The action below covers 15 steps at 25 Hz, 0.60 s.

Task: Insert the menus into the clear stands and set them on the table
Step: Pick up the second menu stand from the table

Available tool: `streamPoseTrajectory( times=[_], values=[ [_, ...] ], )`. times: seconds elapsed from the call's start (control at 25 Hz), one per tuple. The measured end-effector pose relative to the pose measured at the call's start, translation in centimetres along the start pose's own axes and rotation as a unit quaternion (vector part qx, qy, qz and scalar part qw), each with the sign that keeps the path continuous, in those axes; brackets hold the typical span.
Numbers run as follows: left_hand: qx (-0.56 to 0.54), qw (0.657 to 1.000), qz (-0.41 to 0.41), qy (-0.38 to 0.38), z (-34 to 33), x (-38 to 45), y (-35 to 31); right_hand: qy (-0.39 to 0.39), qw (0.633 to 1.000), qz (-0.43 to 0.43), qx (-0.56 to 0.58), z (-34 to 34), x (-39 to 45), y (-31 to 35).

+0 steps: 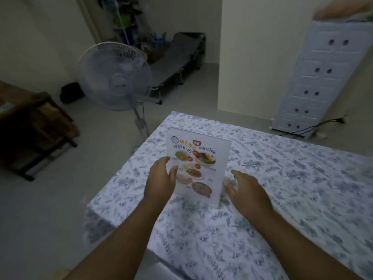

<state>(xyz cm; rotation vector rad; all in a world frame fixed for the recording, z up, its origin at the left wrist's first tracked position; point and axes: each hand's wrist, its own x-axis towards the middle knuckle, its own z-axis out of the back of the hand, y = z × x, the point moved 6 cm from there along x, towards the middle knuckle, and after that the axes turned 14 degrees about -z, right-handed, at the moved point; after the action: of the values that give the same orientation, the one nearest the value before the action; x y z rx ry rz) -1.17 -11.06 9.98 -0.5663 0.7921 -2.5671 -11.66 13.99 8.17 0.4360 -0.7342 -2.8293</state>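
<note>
Floor lies bare left of the worktop (pixel 282 188), whose corner sits just beyond the upright menu stand (pixel 198 164). Left hand (pixel 161 178) touches its left edge, fingers loose; right hand (pixel 246 190) hovers spread and released beside it.

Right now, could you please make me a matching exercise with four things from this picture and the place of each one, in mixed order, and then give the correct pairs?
Things:
1. menu stand
2. fan
3. drawer cabinet
4. left hand

Places:
A. on the floor, left of the table
B. by the wall, beyond the table's far right side
C. upright on the flowered tablecloth
D. at the menu's left edge

Pairs: 1-C, 2-A, 3-B, 4-D
</note>
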Motion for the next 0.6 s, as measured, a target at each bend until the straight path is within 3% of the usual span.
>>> streamPoseTrajectory(
  times=[0.08,0.16,0.28,0.4,0.6],
  values=[
    [-0.02,0.999,0.039,0.015,0.2,1.9,2.5,0.018,0.998,-0.004,0.062,-1.3,0.8,1.1],
    [-0.044,0.998,0.01,0.04,-0.3,4.3,4.3,-0.011,0.994,-0.009,0.108,-1.9,2.1,2.0],
    [-0.09,0.995,-0.034,0.002,-0.6,8.8,7.5,-0.056,0.987,-0.006,0.153,-2.7,5.0,4.2],
    [-0.184,0.983,-0.023,-0.006,-0.9,16.2,11.1,-0.078,0.977,-0.024,0.199,-3.3,10.9,8.3],
    [-0.228,0.973,-0.037,0.017,-1.7,31.8,15.4,-0.106,0.964,-0.027,0.243,-3.5,22.9,16.6]
  ],
)
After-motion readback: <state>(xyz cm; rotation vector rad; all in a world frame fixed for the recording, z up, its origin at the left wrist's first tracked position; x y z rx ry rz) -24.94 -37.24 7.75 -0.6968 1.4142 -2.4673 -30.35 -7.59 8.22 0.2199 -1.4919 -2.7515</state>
